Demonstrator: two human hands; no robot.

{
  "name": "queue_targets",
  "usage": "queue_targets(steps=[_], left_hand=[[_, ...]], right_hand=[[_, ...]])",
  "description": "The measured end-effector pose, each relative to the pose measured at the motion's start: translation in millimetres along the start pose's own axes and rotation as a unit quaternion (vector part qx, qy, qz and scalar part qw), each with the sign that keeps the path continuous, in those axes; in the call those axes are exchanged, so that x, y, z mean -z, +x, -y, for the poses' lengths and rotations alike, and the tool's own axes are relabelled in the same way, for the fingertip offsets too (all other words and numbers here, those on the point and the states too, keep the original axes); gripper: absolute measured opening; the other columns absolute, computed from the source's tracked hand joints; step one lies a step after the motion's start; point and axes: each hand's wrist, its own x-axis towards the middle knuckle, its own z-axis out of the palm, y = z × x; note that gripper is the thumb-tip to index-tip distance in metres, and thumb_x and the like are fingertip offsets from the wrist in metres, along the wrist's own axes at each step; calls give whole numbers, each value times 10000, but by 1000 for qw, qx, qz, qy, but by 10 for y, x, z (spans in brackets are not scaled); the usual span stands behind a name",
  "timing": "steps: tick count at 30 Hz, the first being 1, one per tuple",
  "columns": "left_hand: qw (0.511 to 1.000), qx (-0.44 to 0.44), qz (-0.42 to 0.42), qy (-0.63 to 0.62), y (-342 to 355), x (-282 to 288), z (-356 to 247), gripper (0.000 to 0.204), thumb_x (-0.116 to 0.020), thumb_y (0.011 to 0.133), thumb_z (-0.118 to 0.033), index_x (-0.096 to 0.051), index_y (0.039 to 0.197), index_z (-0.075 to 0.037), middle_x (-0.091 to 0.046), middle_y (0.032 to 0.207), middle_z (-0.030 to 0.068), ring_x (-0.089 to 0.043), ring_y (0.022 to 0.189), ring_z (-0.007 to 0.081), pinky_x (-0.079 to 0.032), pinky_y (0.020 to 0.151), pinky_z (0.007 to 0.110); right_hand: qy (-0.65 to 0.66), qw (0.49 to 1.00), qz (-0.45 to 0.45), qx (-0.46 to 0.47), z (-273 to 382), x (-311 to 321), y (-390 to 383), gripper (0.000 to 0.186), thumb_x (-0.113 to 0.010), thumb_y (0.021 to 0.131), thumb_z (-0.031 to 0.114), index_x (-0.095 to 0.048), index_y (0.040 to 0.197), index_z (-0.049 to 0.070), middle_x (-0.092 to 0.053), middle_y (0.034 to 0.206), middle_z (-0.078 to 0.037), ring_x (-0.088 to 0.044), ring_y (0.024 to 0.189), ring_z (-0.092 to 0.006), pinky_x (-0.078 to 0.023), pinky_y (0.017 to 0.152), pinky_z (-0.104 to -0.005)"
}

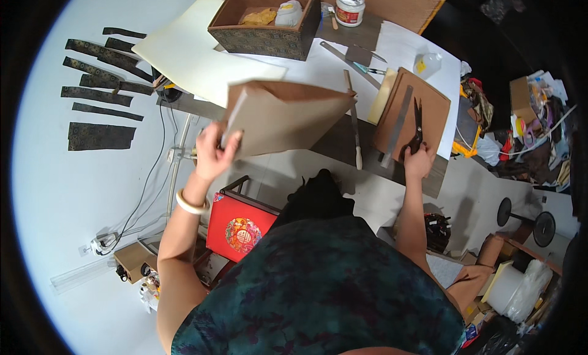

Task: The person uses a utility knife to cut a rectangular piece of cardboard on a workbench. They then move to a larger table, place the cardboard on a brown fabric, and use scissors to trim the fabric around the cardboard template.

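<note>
My left hand (214,151) grips the left edge of a large brown sheet (288,122), fabric or thin leather by its look, and holds it up over the table's front edge. The sheet's upper part folds over, showing a darker brown side. At the right end of the table, my right hand (419,162) is closed on the handles of black scissors (418,119), whose blades point away from me. Under the scissors lies a brown rectangular panel (432,101), with a steel ruler (400,119) across it. A long thin tool with a pale handle (358,153) lies left of the panel.
Beyond the sheet stands a patterned box (269,41) with brown lining, near a jar (350,9). Cream sheeting (190,55) covers the table's left part. Dark patterned strips (101,79) are on the left wall. A red-covered seat (239,226) stands below my left hand.
</note>
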Motion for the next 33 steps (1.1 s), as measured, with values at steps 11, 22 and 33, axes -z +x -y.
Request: queue_targets(steps=[11, 22, 33], left_hand=[[939, 300, -98, 134, 228, -883, 3250, 724, -800, 841, -271, -462, 1396, 49, -543, 1345, 299, -476, 1276, 475, -390, 1112, 526], [865, 431, -225, 128, 1652, 955, 4935, 514, -816, 852, -319, -629, 1204, 7, -698, 941, 117, -601, 1018, 310, -455, 889, 422], [843, -69, -508, -163, 2917, 2443, 2857, 210, -685, 945, -1, -515, 1067, -2, -597, 966, 85, -576, 811, 140, -497, 723, 267]], right_hand=[[226, 903, 62, 361, 2074, -76, -692, 267, -725, 846, 95, -684, 1095, 8, -585, 1136, -160, -562, 1095, -379, -480, 942, -474], [267, 903, 92, 324, 3991, -243, -1660, 289, -737, 839, 80, -678, 1116, 20, -612, 1148, -157, -597, 1068, -366, -505, 931, -453], [305, 894, 48, 324, 4869, 172, -1556, 224, -715, 872, 78, -701, 1086, 12, -639, 1111, -153, -616, 1061, -361, -530, 907, -453]])
